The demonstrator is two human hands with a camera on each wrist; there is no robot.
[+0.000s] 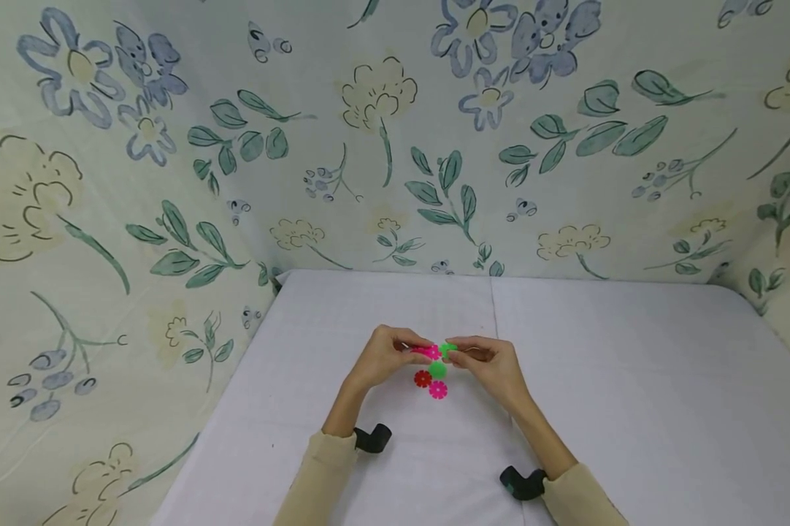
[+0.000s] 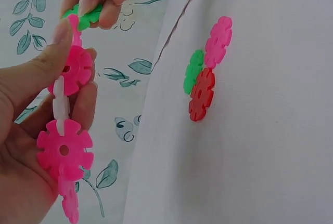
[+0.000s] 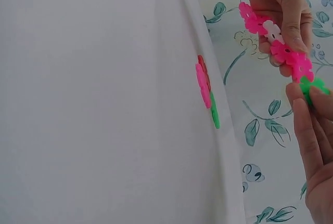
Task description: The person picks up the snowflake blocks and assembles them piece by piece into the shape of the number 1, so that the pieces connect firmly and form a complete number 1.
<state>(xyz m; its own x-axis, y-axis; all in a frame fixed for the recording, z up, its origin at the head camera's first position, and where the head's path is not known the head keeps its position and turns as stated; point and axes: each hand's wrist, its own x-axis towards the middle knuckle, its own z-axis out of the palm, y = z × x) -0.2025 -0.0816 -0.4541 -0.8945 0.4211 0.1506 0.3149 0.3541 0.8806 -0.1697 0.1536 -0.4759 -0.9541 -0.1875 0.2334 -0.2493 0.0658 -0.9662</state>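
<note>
My left hand (image 1: 383, 356) grips a chain of slotted flower-shaped plastic discs (image 2: 73, 150), pink with one white link (image 2: 61, 107). In the left wrist view the chain lies along the palm, thumb on the upper pink discs. From the other side my right hand (image 1: 496, 367) pinches a green flower disc (image 2: 89, 17) between thumb and fingers. That green disc meets the pink disc at the chain's end; how deep their slots sit in each other cannot be told. Just below the hands lie three loose discs: green (image 1: 437, 370), red (image 1: 423, 378) and pink (image 1: 438, 390).
A white cloth (image 1: 631, 394) covers the table, with a crease running from back to front right of the hands. Flower-patterned fabric (image 1: 369, 161) hangs behind and at the sides. Black wrist-worn devices (image 1: 374, 438) sit near both sleeve cuffs.
</note>
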